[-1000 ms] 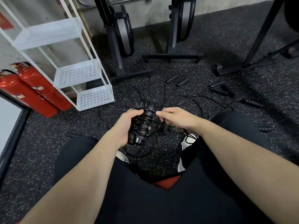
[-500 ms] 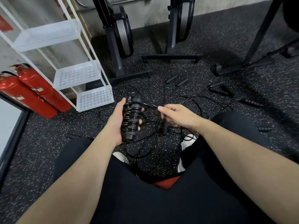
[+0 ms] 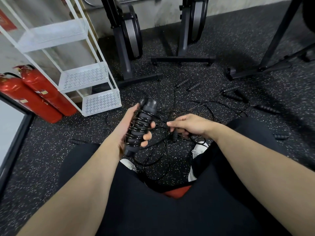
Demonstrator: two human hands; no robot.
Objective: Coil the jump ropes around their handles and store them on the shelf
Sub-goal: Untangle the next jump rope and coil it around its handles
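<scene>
Black jump-rope handles (image 3: pixel 141 126), paired and wound with thin black cord, sit upright-tilted in the left hand (image 3: pixel 131 128), fingers curled round them above the speckled black rubber floor (image 3: pixel 221 79). Right hand (image 3: pixel 189 125) pinches the loose cord (image 3: pixel 162 124) just beside. White perforated metal shelf (image 3: pixel 100 101) stands left; further black handles (image 3: pixel 233 96) lie scattered beyond.

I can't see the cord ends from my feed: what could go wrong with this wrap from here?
1. The cord pinched by the right hand runs into the tangle of ropes on the floor; pulling could knot it or drag another loose handle along.
2. The coils on the bundled handles in the left hand are held only by its fingers; easing the grip may let them spring loose.
</scene>
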